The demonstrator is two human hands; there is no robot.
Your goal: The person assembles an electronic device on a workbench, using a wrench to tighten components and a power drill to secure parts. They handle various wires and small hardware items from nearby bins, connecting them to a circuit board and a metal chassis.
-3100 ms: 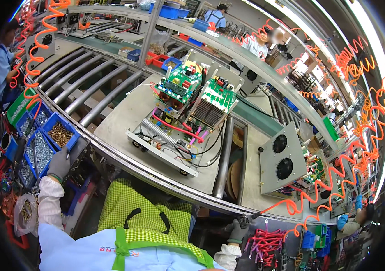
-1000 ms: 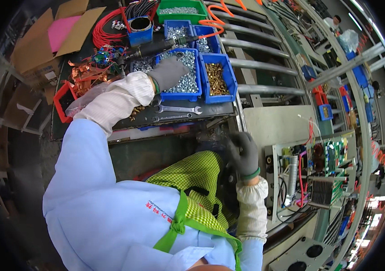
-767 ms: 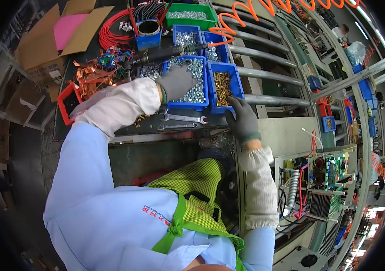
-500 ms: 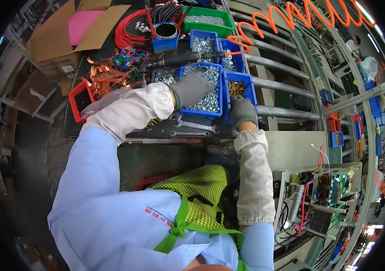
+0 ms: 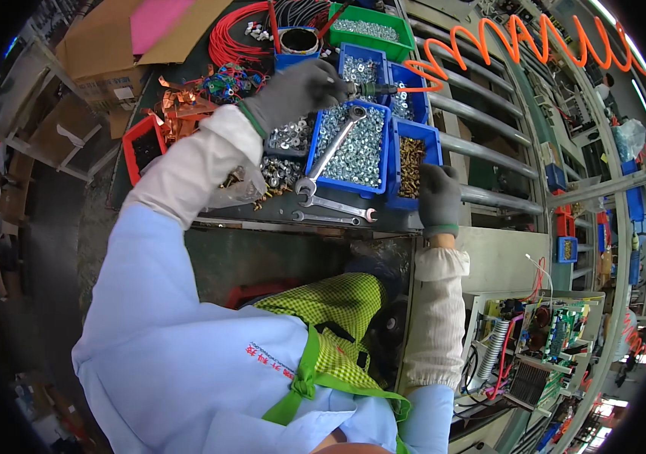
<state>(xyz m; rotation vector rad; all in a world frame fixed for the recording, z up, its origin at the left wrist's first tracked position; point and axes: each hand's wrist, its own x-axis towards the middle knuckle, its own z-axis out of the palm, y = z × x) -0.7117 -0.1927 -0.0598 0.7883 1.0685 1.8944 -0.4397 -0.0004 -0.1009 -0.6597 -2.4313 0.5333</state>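
Observation:
My left hand [image 5: 300, 94], in a grey glove, is closed around the body of a black air tool [image 5: 372, 89], whose hose end shows past my fingers. Its head is hidden behind the hand. Below lies a large combination wrench [image 5: 334, 151], slanting across a blue bin of washers or nuts [image 5: 385, 151]. My right hand [image 5: 438, 200], also gloved, is at the right rim of a blue bin with brass-coloured screws [image 5: 412, 159]. Its fingers are curled together; what they hold, if anything, is hidden.
Two smaller wrenches [image 5: 338, 206] lie at the table's front edge. Copper pieces [image 5: 186, 102], a red bin [image 5: 143, 147] and a carton [image 5: 103, 68] stand left. An orange coiled hose [image 5: 489, 45] hangs over the metal rollers [image 5: 482, 147]. An open electronic unit [image 5: 535, 340] sits at right.
My left hand has moved up from the washer bin onto the air tool, uncovering the large wrench. My right hand has come out of the brass screws to the bin's right side.

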